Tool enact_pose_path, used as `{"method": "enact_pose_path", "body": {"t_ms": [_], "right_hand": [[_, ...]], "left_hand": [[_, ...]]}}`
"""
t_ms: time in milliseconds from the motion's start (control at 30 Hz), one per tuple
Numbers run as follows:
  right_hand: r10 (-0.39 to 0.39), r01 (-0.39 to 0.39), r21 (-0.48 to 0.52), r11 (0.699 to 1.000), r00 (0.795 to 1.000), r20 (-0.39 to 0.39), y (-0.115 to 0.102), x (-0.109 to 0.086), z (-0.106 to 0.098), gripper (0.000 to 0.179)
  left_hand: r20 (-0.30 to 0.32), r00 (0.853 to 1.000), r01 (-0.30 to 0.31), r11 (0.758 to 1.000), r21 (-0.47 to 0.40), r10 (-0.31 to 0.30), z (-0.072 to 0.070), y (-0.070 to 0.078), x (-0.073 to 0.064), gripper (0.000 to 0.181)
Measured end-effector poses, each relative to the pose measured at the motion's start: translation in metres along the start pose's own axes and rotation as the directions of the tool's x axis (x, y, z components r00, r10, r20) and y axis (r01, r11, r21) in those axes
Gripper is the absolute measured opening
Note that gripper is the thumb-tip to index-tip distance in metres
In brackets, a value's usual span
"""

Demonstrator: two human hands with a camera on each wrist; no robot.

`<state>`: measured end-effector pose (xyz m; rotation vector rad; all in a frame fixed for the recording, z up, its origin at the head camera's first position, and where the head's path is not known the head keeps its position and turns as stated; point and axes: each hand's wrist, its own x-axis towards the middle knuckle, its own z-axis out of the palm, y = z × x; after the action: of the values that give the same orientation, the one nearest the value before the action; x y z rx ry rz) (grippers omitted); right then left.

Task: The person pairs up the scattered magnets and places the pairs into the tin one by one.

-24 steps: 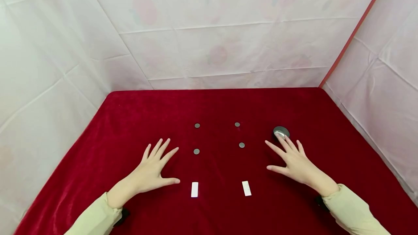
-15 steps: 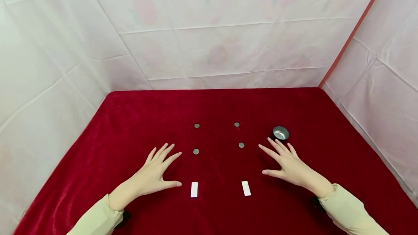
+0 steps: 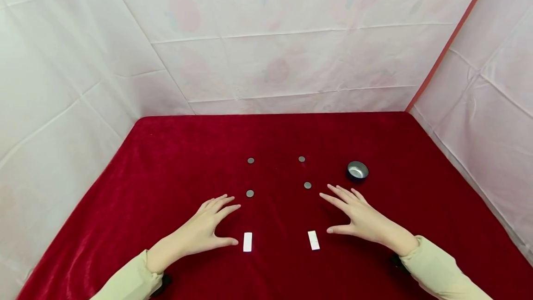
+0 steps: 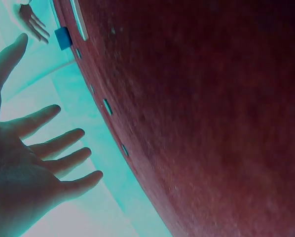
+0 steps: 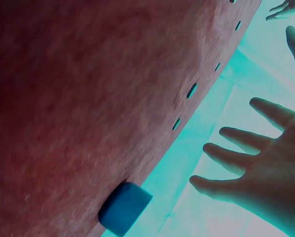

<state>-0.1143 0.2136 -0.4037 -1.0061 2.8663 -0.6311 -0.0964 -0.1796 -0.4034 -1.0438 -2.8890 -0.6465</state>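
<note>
My left hand (image 3: 201,230) hovers above the red cloth with spread, relaxed fingers and holds nothing. Its thumb tip is close to the left white rectangular strip (image 3: 247,242). The right hand (image 3: 364,219), likewise spread and holding nothing, is on the other side, its thumb pointing toward the right white strip (image 3: 314,240). Between and beyond the hands lie several small grey coin-like discs, among them a near left disc (image 3: 250,193) and a near right disc (image 3: 307,185). A small round metal bowl (image 3: 357,171) stands past the right fingertips; in the right wrist view the bowl (image 5: 125,209) appears blue.
A red velvet cloth (image 3: 187,152) covers the table. Two more grey discs, a far left disc (image 3: 251,160) and a far right disc (image 3: 301,159), lie farther back. Pale fabric walls (image 3: 266,59) enclose the table at the back and both sides.
Both hands have drawn inward and nearer to the body, toward the white strips. The right fingers no longer overlap the metal bowl, which now shows fully.
</note>
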Motion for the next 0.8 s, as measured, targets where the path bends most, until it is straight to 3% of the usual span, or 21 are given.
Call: {"method": "enact_pose_path", "body": {"t_ms": [267, 533, 800], "right_hand": [[-0.052, 0.051, 0.029, 0.998, 0.997, 0.064, -0.008, 0.004, 0.004, 0.076], [-0.041, 0.033, 0.068, 0.997, 0.991, 0.129, -0.017, 0.008, 0.008, 0.067], [-0.061, 0.008, 0.262, 0.965, 0.978, 0.198, -0.023, 0.013, 0.016, 0.055]], "left_hand": [[0.015, 1.0, 0.007, 0.999, -0.039, -0.006, 0.005, 0.009, 0.003, 0.058], [0.095, 0.995, 0.02, 0.991, -0.136, -0.007, 0.011, 0.016, 0.009, 0.047], [0.149, 0.989, 0.057, 0.962, -0.268, -0.017, 0.016, 0.018, 0.013, 0.04]]}}
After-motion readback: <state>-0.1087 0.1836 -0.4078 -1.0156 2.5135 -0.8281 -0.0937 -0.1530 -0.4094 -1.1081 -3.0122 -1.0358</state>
